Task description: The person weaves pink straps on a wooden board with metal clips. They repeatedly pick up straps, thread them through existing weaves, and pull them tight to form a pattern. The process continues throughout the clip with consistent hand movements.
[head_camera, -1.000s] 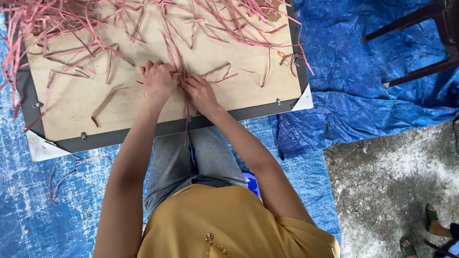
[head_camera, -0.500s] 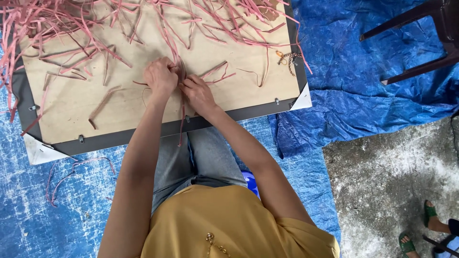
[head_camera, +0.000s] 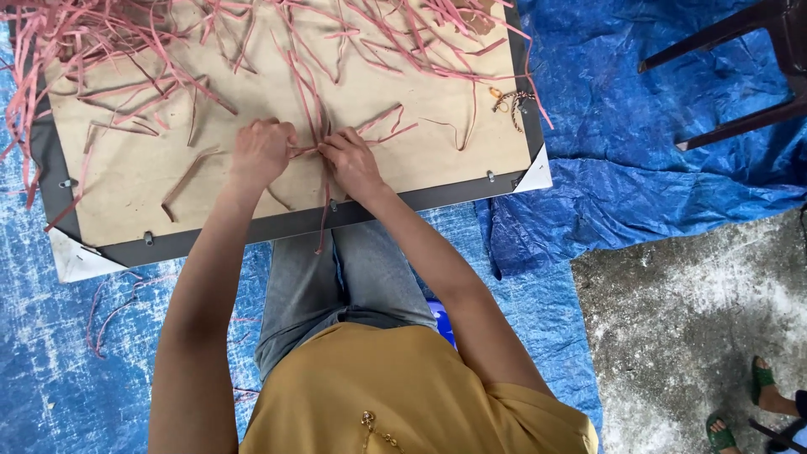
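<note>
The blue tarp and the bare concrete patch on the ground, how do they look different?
The blue tarp is bright blue, creased and glossy; the concrete patch is dull grey, flat and mottled with pale stains. The tarp covers most of the ground and lies under the wooden board where the left hand and right hand work pink strips; the concrete shows only at the lower right, with its edge folded beside it. Both lie flat as ground cover.

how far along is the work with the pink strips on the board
Early, by the look of it. Done: nothing finished shows on the board. In hand: the left hand and right hand meet at mid-board, pinching a few pink strips where they cross; one end trails off the near edge. Left: a big tangle of loose strips lies along the far edge, with single ones scattered about.
</note>
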